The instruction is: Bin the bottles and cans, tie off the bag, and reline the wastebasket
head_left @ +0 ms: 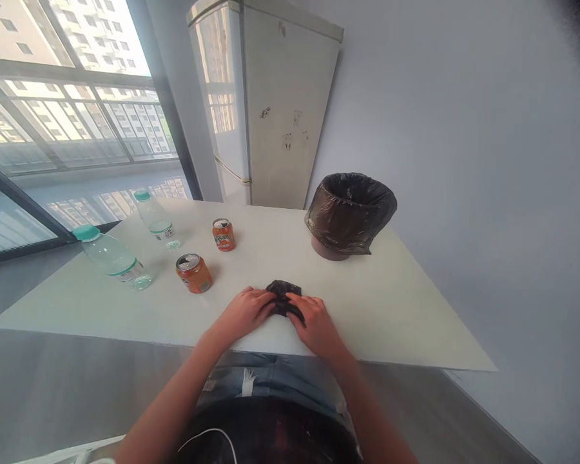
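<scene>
A crumpled black plastic bag [284, 288] lies on the white table close to its front edge. My left hand [246, 311] grips its left side, with the fingers curled onto the plastic. From the right, my right hand [314, 322] holds the same bag between thumb and fingers. Part of the bag is hidden beneath the fingers. To the left of my hands stands an orange drink can [194, 274] with an opened top. Behind it is a second orange can [223, 235], also opened.
Two clear bottles with green caps, a nearer bottle [116, 261] and a farther bottle [157, 222], stand at the table's left. A bin [350, 216] lined with a black bag stands at the back right of the table [406, 309]. Behind are a refrigerator [285, 116] and a window.
</scene>
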A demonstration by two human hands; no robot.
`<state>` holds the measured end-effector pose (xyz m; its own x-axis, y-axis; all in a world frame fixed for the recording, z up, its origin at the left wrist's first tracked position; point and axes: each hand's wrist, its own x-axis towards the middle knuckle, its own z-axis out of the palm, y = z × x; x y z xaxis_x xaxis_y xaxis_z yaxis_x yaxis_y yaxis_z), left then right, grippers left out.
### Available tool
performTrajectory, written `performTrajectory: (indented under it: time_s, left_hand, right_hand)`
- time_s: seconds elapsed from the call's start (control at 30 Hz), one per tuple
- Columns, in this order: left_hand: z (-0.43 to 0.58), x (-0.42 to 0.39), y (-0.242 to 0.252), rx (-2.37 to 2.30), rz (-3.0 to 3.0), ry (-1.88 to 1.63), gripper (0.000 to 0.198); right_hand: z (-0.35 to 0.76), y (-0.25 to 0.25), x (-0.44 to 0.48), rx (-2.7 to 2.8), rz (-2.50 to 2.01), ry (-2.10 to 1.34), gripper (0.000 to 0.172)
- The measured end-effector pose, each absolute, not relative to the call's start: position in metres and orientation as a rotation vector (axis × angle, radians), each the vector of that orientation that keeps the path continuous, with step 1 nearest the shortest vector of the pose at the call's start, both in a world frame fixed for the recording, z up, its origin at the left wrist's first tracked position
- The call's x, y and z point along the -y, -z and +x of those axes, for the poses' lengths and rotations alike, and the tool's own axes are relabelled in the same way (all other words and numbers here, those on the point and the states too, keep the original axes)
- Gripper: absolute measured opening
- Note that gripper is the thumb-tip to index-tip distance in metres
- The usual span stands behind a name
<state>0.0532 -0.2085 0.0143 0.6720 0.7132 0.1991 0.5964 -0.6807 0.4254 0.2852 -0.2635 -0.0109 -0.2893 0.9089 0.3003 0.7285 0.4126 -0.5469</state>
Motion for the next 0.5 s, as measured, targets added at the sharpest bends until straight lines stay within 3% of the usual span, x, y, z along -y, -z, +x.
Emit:
performTrajectory:
  time_s: [0.23, 0.37, 0.5]
  left_hand:
    - [0.072, 0.188, -0.011, -1.224, 2.351, -0.73, 0.027]
    - [0.078, 0.201, -0.009, -1.429, 2.489, -0.865, 0.022]
    - [0.087, 0.217, 0.005, -1.231, 2.749, -0.709, 0.038]
  right_hand:
    - [0.274, 0.003, 0.221, 1.788, -1.529, -0.51, 0.013]
    - [0.27, 0.006, 0.206, 1.88, -1.591, -0.435, 0.015]
    - [0.264, 0.009, 0.21, 1.966, -1.695, -0.251, 0.024]
